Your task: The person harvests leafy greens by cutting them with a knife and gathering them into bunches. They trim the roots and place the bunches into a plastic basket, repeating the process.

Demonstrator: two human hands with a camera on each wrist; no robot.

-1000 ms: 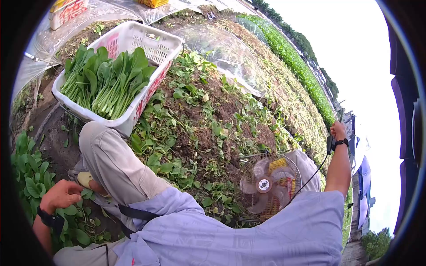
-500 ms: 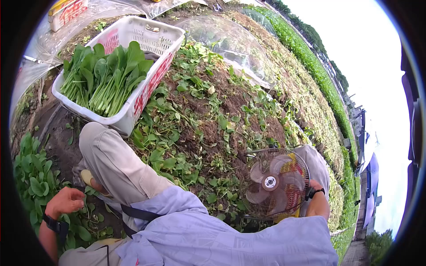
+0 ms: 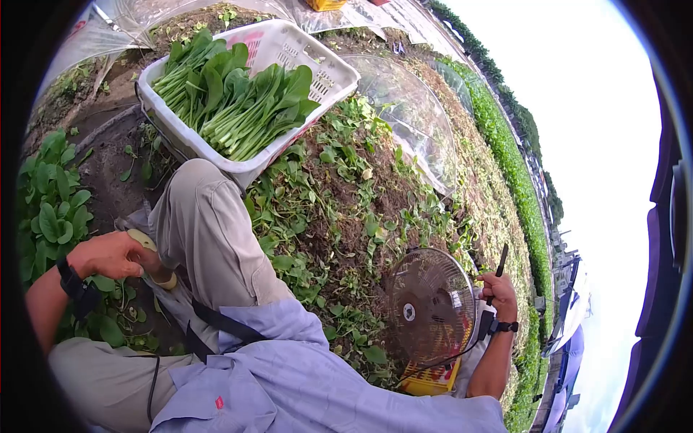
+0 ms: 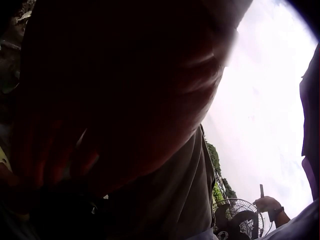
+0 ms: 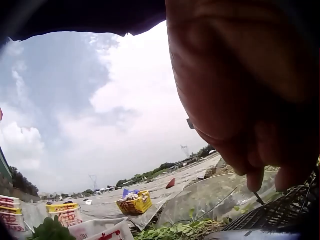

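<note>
My right hand (image 3: 499,292) grips a thin dark stick-like tool (image 3: 503,260) that points upward, right beside a round electric fan (image 3: 409,312). The same hand and tool show small at the lower right of the left wrist view. In the right wrist view the curled fingers (image 5: 255,177) hang over the fan's wire guard (image 5: 270,212); the tool is mostly hidden there. My left hand (image 3: 108,254) hangs loosely curled by a foot in a pale yellow shoe (image 3: 141,238), holding nothing. It fills the left wrist view as a dark shape.
A white plastic crate (image 3: 253,167) with bunches of leafy greens (image 3: 253,115) stands beyond my knee. Greens grow at the left (image 3: 54,209). Cut leaves cover the soil bed (image 3: 346,216). A yellow basket (image 3: 433,382) sits beneath the fan, and a cable (image 3: 440,361) runs from my right wrist.
My right hand came down from a raised position at the right to the fan, then lifted slightly beside it with the tool upright. The fan head has tilted. The left hand shifted nearer the shoe.
</note>
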